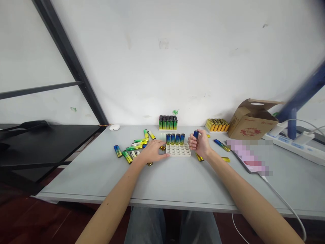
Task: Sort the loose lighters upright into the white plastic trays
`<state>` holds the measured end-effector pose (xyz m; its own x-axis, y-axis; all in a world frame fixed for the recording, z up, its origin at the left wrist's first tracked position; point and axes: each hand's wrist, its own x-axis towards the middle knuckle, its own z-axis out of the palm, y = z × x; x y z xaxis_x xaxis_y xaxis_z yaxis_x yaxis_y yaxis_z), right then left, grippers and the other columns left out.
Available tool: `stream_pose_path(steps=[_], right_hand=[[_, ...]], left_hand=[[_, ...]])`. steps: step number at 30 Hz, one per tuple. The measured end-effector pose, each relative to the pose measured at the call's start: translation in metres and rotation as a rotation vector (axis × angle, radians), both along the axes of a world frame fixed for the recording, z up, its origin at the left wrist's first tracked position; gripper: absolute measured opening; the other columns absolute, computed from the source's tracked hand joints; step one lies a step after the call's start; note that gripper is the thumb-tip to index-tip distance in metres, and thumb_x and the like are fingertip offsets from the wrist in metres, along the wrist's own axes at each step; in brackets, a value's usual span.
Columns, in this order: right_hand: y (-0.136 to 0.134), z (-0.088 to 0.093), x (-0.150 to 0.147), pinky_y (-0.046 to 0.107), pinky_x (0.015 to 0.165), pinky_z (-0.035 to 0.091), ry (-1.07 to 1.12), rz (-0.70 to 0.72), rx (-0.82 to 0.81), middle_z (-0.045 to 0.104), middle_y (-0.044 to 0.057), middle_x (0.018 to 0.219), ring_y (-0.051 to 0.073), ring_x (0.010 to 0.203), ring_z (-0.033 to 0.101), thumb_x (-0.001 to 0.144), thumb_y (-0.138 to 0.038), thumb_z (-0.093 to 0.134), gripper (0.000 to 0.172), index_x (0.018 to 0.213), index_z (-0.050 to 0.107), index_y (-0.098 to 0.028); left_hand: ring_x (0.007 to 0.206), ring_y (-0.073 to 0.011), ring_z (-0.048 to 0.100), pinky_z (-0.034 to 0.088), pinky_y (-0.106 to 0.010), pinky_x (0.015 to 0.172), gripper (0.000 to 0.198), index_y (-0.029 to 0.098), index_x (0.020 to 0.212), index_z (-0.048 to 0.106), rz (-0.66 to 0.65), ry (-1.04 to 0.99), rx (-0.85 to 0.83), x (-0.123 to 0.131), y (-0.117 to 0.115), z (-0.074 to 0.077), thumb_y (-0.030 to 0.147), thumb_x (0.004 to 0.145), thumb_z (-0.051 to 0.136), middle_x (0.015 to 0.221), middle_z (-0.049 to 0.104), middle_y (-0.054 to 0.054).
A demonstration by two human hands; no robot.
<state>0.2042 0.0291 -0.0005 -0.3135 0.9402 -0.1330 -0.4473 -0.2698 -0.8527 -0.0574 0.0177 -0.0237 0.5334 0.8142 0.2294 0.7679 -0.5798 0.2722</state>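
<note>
My right hand (200, 144) is closed around a blue cylindrical battery (196, 134), held upright just right of a white tray (178, 155) with rows of holes. Four similar blue-and-gold batteries (175, 139) stand side by side in the tray's back row; its front holes hold nothing. My left hand (153, 151) lies palm down with fingers spread, thumb touching the tray's left front corner. Under and beside it are loose green, white and blue-and-gold batteries (127, 157). More blue-and-gold ones (222, 145) lie to the right, some partly hidden by my right hand and forearm.
Against the wall stand a full rack of green, black-topped batteries (168, 122) and a rack of yellow ones (217, 125). An open cardboard box (251, 125), a power strip (297, 144) and a cabled, pixelated flat device (247, 157) are at right. A white case (114, 127) sits back left.
</note>
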Motion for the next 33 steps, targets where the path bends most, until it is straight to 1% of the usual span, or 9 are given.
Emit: stream_pose_path(steps=[3, 8, 13, 19, 24, 26, 29, 31, 33], right_hand=[[0.001, 0.002, -0.002, 0.019, 0.037, 0.014, -0.002, 0.013, -0.058, 0.014, -0.008, 0.053, 0.007, 0.041, 0.014, 0.08, -0.049, 0.039, 0.038, 0.058, 0.025, -0.021], [0.0, 0.006, -0.007, 0.018, 0.037, 0.012, -0.038, 0.02, -0.047, 0.016, -0.008, 0.053, 0.007, 0.04, 0.015, 0.079, -0.041, 0.041, 0.028, 0.062, 0.028, -0.022], [-0.002, 0.004, -0.009, 0.018, 0.037, 0.011, -0.062, 0.06, -0.053, 0.016, -0.009, 0.053, 0.007, 0.041, 0.013, 0.077, -0.042, 0.039, 0.027, 0.063, 0.028, -0.022], [0.001, 0.002, -0.008, 0.019, 0.037, 0.012, -0.076, 0.046, -0.033, 0.017, -0.009, 0.052, 0.007, 0.04, 0.013, 0.076, -0.045, 0.039, 0.028, 0.061, 0.027, -0.023], [-0.001, 0.002, -0.007, 0.02, 0.038, 0.014, -0.08, 0.051, -0.026, 0.017, -0.008, 0.052, 0.008, 0.041, 0.013, 0.078, -0.046, 0.039, 0.03, 0.062, 0.027, -0.023], [-0.004, 0.006, -0.006, 0.02, 0.039, 0.019, -0.068, 0.044, 0.016, 0.02, -0.007, 0.053, 0.009, 0.042, 0.018, 0.08, -0.048, 0.037, 0.031, 0.064, 0.031, -0.022], [-0.009, 0.013, -0.003, 0.023, 0.046, 0.031, -0.026, 0.014, 0.135, 0.033, -0.003, 0.06, 0.012, 0.051, 0.036, 0.081, -0.054, 0.034, 0.034, 0.072, 0.041, -0.022], [-0.01, 0.017, 0.001, 0.026, 0.051, 0.037, -0.036, -0.011, 0.187, 0.041, -0.001, 0.066, 0.015, 0.058, 0.043, 0.079, -0.052, 0.038, 0.03, 0.081, 0.045, -0.023], [-0.007, 0.017, 0.004, 0.027, 0.055, 0.039, -0.077, -0.053, 0.206, 0.045, -0.001, 0.069, 0.015, 0.061, 0.047, 0.075, -0.045, 0.047, 0.023, 0.086, 0.045, -0.024]], left_hand=[[0.127, -0.0338, 0.049, 0.04, -0.046, 0.106, 0.072, 0.017, 0.133, 0.056, 0.005, 0.007, 0.0, 0.001, -0.001, 0.002, 0.067, 0.081, 0.052, 0.135, 0.057, -0.014], [0.127, -0.0332, 0.049, 0.039, -0.045, 0.107, 0.071, 0.015, 0.133, 0.056, 0.005, 0.013, 0.017, 0.002, -0.002, 0.002, 0.065, 0.082, 0.053, 0.135, 0.057, -0.015], [0.126, -0.0333, 0.049, 0.04, -0.046, 0.106, 0.072, 0.016, 0.133, 0.056, -0.003, 0.005, 0.009, 0.001, 0.0, 0.001, 0.066, 0.082, 0.052, 0.134, 0.057, -0.014], [0.125, -0.0333, 0.05, 0.04, -0.046, 0.105, 0.07, 0.018, 0.132, 0.057, -0.003, -0.004, 0.018, 0.001, 0.0, 0.0, 0.066, 0.081, 0.053, 0.132, 0.058, -0.014], [0.125, -0.0335, 0.05, 0.041, -0.047, 0.105, 0.071, 0.017, 0.133, 0.057, -0.003, -0.008, 0.011, 0.001, 0.001, -0.001, 0.067, 0.081, 0.052, 0.133, 0.058, -0.014], [0.126, -0.0335, 0.049, 0.04, -0.047, 0.106, 0.072, 0.017, 0.133, 0.056, -0.002, -0.004, 0.007, 0.0, 0.001, -0.001, 0.067, 0.081, 0.052, 0.134, 0.057, -0.014], [0.128, -0.034, 0.048, 0.039, -0.047, 0.107, 0.074, 0.017, 0.134, 0.055, 0.003, 0.003, 0.002, 0.0, 0.001, 0.0, 0.069, 0.081, 0.051, 0.136, 0.056, -0.014], [0.127, -0.0342, 0.048, 0.04, -0.047, 0.106, 0.074, 0.017, 0.134, 0.056, 0.003, 0.0, 0.001, 0.0, 0.001, 0.0, 0.069, 0.081, 0.051, 0.136, 0.056, -0.014], [0.127, -0.0339, 0.048, 0.04, -0.047, 0.106, 0.072, 0.018, 0.134, 0.056, 0.002, -0.006, 0.002, 0.0, 0.001, 0.0, 0.068, 0.081, 0.051, 0.136, 0.056, -0.013]])
